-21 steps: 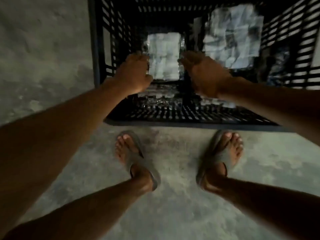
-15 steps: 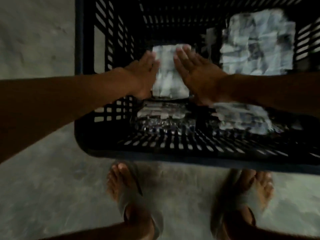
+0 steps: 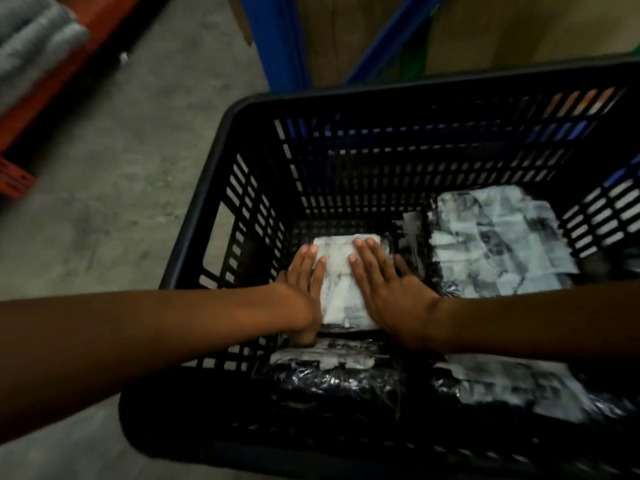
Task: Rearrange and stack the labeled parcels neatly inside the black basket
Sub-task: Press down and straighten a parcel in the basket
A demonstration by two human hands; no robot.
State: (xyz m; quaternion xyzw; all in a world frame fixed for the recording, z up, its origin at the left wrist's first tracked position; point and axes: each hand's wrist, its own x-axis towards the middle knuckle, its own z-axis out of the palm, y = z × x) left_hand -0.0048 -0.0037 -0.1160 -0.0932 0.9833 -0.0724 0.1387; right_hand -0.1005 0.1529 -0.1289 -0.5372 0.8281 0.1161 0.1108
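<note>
A black slatted basket (image 3: 221, 188) stands on the floor with several labeled parcels inside. A small parcel with a white label (image 3: 337, 278) lies at the basket's left side. My left hand (image 3: 304, 289) lies flat along its left edge and my right hand (image 3: 384, 285) presses flat on its right half, fingers extended. A larger parcel with a crumpled white label (image 3: 491, 240) lies at the back right. Black plastic-wrapped parcels (image 3: 332, 379) with labels fill the near side, one at the near right (image 3: 512, 386).
Grey concrete floor (image 3: 114, 174) surrounds the basket on the left. A blue metal rack post (image 3: 277, 39) and cardboard boxes (image 3: 502, 26) stand behind it. A red-orange beam (image 3: 52, 88) runs along the upper left.
The view has tilted up, so my feet have left the picture. My hands went from curled beside the small parcel to flat on it, pressing it down in the basket.
</note>
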